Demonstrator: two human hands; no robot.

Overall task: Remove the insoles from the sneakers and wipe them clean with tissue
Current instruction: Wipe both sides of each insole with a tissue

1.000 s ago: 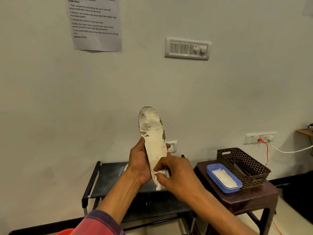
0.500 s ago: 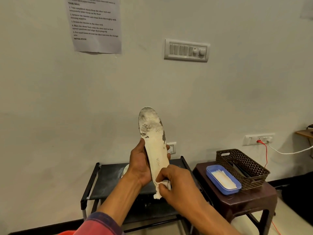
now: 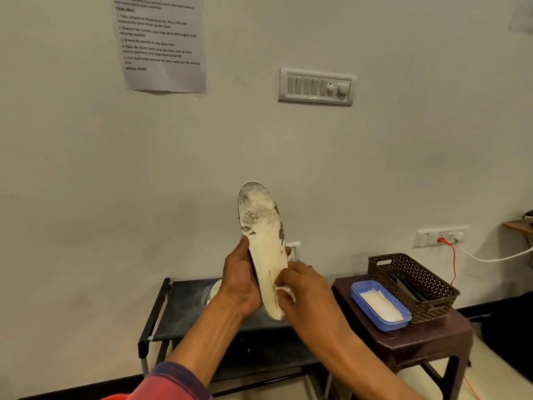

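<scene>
Fingers [image 3: 287,251] of the left hand [image 3: 240,284] are curled round the middle of a white insole [image 3: 264,241]. The thumb is laid along its left edge and the fingertips show past its right edge. The insole is held upright in front of the wall, above the shoe rack [image 3: 184,307], with its toe end uppermost. The toe end is marked with grey, worn patches, and the heel end is seen just below the palm.

The right hand [image 3: 308,298] is brought against the lower right part of the insole. Its fingers [image 3: 284,281] are bent round a crumpled white tissue [image 3: 289,293], which is pinched and pressed to the insole's surface. Only a small part of the tissue is seen between the fingers.

A pale rounded object [image 3: 215,290] is partly hidden behind the left wrist on the top shelf of the black shoe rack; what it is cannot be told. To the right of the rack a small brown counter [image 3: 432,339] is placed. On it a blue tray [image 3: 360,295] of folded white tissues is set, touching a brown perforated basket [image 3: 412,284] behind it.

On the wall a printed notice [image 3: 161,44] and a switch panel [image 3: 317,86] are fixed. Lower right, a red cable [image 3: 452,261] is plugged into a socket strip [image 3: 438,236].
</scene>
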